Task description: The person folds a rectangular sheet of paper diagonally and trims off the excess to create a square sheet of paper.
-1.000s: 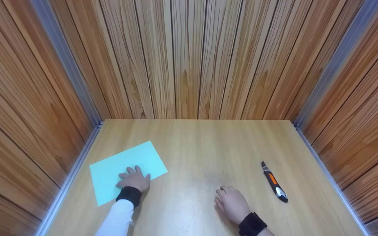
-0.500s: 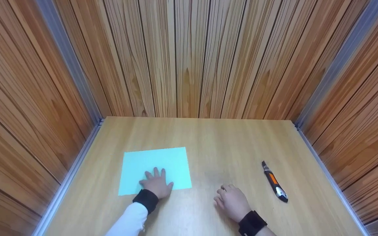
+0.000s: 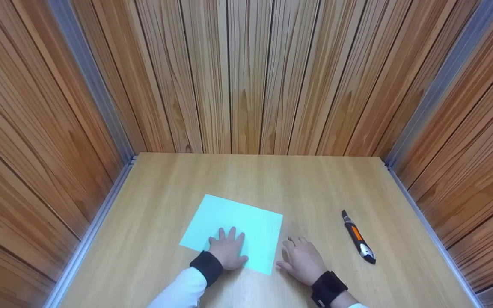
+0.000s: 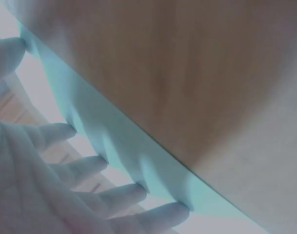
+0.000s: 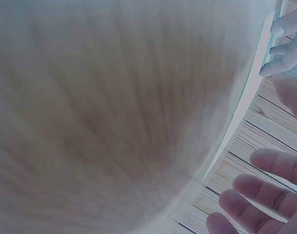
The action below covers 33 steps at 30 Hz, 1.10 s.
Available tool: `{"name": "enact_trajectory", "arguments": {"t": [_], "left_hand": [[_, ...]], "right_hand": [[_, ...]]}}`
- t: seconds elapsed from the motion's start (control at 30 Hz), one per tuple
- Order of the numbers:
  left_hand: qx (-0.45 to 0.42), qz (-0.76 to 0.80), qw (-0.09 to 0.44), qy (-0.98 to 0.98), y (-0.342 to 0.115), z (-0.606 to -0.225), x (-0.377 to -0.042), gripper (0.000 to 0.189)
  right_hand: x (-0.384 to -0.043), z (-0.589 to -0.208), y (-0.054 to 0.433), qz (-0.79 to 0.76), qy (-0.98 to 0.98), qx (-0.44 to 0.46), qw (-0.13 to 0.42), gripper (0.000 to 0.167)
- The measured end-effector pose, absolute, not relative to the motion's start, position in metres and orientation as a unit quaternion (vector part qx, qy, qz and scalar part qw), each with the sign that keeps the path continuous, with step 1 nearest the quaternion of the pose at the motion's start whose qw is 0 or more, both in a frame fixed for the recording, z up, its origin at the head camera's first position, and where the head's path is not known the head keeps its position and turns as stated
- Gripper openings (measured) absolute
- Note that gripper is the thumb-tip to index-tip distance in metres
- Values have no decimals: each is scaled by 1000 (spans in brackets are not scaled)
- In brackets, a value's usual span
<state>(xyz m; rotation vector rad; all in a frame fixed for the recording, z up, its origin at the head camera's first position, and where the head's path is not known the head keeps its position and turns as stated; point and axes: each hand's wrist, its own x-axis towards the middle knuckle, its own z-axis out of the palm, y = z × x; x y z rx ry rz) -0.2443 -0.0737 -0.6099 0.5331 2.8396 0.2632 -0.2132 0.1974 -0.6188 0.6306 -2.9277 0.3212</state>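
A sheet of light turquoise paper [image 3: 255,226] lies flat and turned at an angle near the front middle of the table. My left hand [image 3: 228,249] rests on its near part with fingers spread; in the left wrist view the fingertips [image 4: 165,214] touch the paper [image 4: 124,131]. Just right of the sheet's right edge is my right hand [image 3: 304,260], low over the table, holding nothing. Its fingers [image 5: 255,192] look loosely bent in the right wrist view. Farther right lies a black and orange utility knife [image 3: 358,237], its tip pointing away.
The wooden table [image 3: 165,175] meets a plank-patterned back wall [image 3: 246,85]. Similar side walls stand left and right, with grey metal rails [image 3: 435,239] along the table's sides.
My left hand has slid the paper rightward and turned it clockwise, bringing it beside my right hand. The right hand's fingers have spread slightly. The knife has stayed put.
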Motion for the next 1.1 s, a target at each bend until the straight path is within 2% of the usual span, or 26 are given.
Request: {"name": "enact_trajectory", "arguments": {"t": [0.2, 0.67, 0.87, 1.1], "left_hand": [[230, 67, 127, 963, -61, -609, -238, 77], [286, 56, 157, 944, -50, -608, -223, 76], [294, 45, 145, 944, -51, -610, -220, 77], [293, 54, 128, 946, -64, -609, -224, 79]], "right_hand": [[-217, -617, 194, 119, -965, 229, 36, 79], [-218, -629, 193, 144, -948, 262, -107, 117], [-215, -626, 192, 144, -939, 273, -154, 121], [-210, -622, 188, 121, -939, 286, -147, 120]]}}
